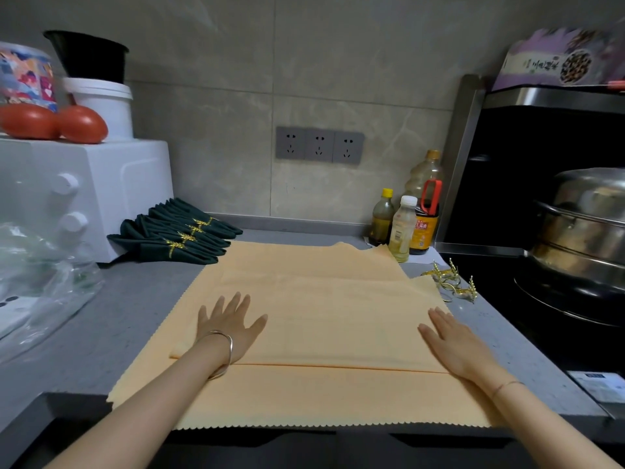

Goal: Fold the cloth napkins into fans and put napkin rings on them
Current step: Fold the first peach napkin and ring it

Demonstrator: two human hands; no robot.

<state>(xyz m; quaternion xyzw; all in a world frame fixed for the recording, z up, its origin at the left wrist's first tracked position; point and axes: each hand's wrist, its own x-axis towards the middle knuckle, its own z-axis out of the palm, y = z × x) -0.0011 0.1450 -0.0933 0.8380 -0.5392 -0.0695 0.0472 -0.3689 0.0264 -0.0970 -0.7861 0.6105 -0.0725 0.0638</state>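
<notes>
A pale orange cloth napkin [314,299] lies spread flat on the grey counter, its scalloped near edge hanging over the counter's front. A fold line runs across it near me. My left hand [230,323] rests flat on the napkin's left part, fingers spread. My right hand [453,340] lies flat on its right edge. Several dark green napkins [176,236], folded and held by gold rings, lie at the back left. Loose gold napkin rings [451,282] sit on the counter to the right of the orange napkin.
A white appliance [84,194] with tomatoes and tubs on top stands at the left, with a clear plastic bag [40,282] in front of it. Oil and sauce bottles [406,225] stand at the back right. A steel steamer pot [585,228] sits on the black hob at the right.
</notes>
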